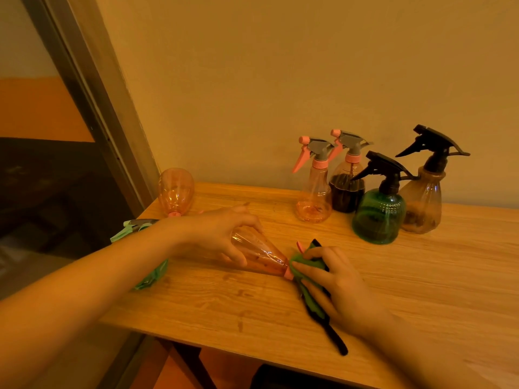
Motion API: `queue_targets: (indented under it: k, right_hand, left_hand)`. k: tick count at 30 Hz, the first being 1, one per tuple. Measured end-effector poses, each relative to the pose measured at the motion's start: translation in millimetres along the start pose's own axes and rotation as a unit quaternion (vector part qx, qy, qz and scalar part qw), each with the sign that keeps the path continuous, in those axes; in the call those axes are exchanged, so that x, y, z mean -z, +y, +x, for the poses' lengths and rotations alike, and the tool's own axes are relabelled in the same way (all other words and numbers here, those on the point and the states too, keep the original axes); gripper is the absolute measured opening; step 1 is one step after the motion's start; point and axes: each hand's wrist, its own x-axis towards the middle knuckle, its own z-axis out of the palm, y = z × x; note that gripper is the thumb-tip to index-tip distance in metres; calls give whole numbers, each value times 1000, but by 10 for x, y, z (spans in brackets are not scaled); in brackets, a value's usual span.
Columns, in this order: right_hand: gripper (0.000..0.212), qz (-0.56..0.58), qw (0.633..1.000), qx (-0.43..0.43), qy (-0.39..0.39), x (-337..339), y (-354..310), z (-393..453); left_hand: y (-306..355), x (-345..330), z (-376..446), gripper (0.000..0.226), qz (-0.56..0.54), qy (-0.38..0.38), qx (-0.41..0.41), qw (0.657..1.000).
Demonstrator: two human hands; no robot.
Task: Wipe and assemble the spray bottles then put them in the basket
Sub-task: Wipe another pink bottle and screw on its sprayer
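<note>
My left hand [222, 234] grips a clear orange capless plastic bottle [258, 255] lying on the wooden table [421, 276]; my right hand [334, 279] pinches a green-and-black cloth [311, 293] against its pink neck. Near the wall stand four assembled sprayers: one clear pink bottle [314, 197], one dark-filled bottle [346, 189], one green bottle [379, 214], one brownish bottle [424, 203]. Another orange bottle [176, 190] lies at the far-left corner.

The left hand [222, 234] is curled around something held at the table's near left; the right hand [334, 279] is pinched on something beside it.
</note>
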Motion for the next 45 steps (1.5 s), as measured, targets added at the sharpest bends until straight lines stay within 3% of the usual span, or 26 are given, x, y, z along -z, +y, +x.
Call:
queue_targets:
  k: [5,10,13,16,20,27,34,37,40,43,45]
  right_hand:
    - [33,9,997,49,-52,141,53,-134]
    - [35,9,990,-78,114,169,166,-175]
    - [34,42,972,-161,169,166,283,-186]
    - [32,68,967,-190,154,141,313,-194]
    - [28,59,974,-189,114,136,308,-192]
    - [28,13,977,-211,16,146,276,-200]
    - [32,20,980,-193,-36,205,221,-214]
    - [30,37,980,-194,-19,197,230,-213]
    - [31,58,976,-210,14,183,248,-234]
    - [38,89,965,-238,70,197,267,-247]
    - [44,105,958,-245,104,202,282,-250]
  left_hand:
    - [23,25,20,67,3,-4,12,1000]
    - [43,57,-7,78,-60,6,31,998]
    - [12,10,-72,65,-11,56,21,998]
    - [-71,-61,-133,74,111,104,6,988]
    - [-62,-96,-194,98,205,97,-16,974]
    - [-105,-107,-227,88,208,118,-32,970]
    - [-208,-158,-275,98,232,137,1,963]
    - [-197,-159,-261,93,180,138,9,974]
    - [-116,-70,-253,92,47,117,34,991]
    - [-104,-3,-241,74,-92,58,65,992]
    - [-142,19,-212,67,-127,45,64,989]
